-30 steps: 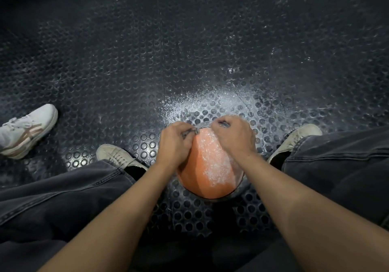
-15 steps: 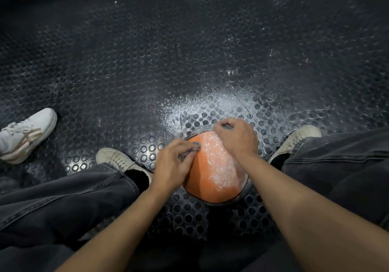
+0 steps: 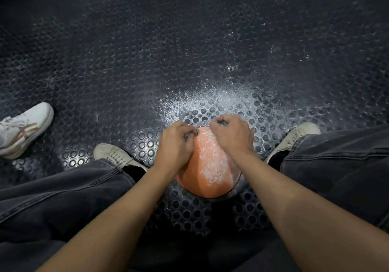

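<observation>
The person is sitting low over the studded floor [image 3: 147, 51], knees apart, with the work between the feet. The orange dome [image 3: 210, 166] is resting on the floor there, seated in a dark round holder whose rim [image 3: 237, 184] is showing along the near right side.

Both hands are working at the far edge of the dome. The left hand [image 3: 175, 143] is curled, with thumb and fingers pinching a small grey part at the rim. The right hand [image 3: 233, 137] is curled the same way, pinching at the rim just beside it. Whether either pinch is also taking the dome's orange edge is hidden by the fingers.

Status, as judged from the scene:
- Done: white powder [image 3: 212, 162] is already lying in a band across the dome, and more is scattered on the floor beyond it.
- In hand: the far edge is being gripped at two points close together, probably for seating or tightening.
- Left: the near and side edges are not being touched; nothing is showing whether they are finished.

A second person's white sneaker [image 3: 25, 128] is standing well apart at the left.
</observation>
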